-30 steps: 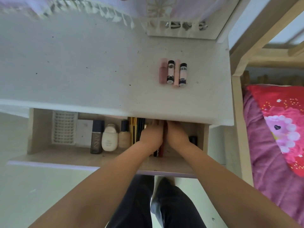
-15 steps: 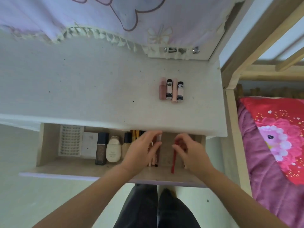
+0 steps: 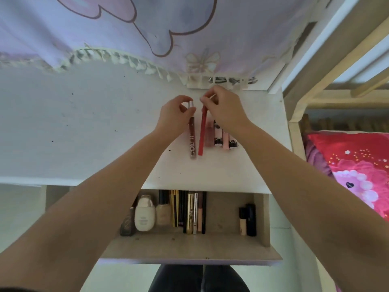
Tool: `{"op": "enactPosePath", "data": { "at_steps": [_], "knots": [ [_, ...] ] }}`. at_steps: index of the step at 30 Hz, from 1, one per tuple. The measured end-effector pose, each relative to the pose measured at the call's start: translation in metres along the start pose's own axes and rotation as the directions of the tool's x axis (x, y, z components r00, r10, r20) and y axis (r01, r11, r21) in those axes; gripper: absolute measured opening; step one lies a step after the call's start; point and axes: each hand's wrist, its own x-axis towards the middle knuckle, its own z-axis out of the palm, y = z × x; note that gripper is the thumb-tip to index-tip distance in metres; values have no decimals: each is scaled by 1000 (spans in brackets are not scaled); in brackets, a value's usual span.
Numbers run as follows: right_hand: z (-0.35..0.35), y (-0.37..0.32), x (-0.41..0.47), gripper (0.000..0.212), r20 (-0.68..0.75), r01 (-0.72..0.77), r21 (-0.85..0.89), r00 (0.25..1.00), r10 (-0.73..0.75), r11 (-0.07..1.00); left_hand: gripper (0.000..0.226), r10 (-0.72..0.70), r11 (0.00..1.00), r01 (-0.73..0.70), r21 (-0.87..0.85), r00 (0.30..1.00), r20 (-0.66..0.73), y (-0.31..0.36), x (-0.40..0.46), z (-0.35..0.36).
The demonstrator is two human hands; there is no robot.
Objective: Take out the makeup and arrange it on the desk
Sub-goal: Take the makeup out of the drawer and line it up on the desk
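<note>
A pale, speckled desk fills the middle of the view, and every place here is given from it. Along its far edge hangs a lilac curtain with a fringed hem. To its right stands a light wooden bed frame, with a red and pink floral bedcover beyond. Below its near edge an open drawer holds upright bottles and pencils.

On the desk's right part, the left hand pinches the silver-capped top of a brown lip pencil, and the right hand pinches the upper end of a red pencil. Both pencils lie side by side, just left of a row of small pink tubes resting on the top.
</note>
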Motion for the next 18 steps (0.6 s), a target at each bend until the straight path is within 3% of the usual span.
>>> {"op": "enactPosePath", "data": {
  "at_steps": [5,9,13,15,18],
  "knots": [
    [16,19,14,19,47,48,-279,998,-37,959,29,-34,999,33,21,998,50,-2,6,12],
    [7,26,6,23,28,75,-263,997,-69,962,29,-22,998,20,63,999,28,-1,-3,16],
    [-24,17,-62,21,-60,191,-162,977,-203,968,9,201,980,-201,8,978,-53,-1,-78,12],
    [-37,23,-122,23,38,204,-62,979,-202,977,10,209,978,-207,-33,966,150,-15,-141,19],
    [-32,58,-199,15,271,49,-83,962,-25,995,22,186,938,-308,162,837,514,-52,-204,46]
  ]
}}
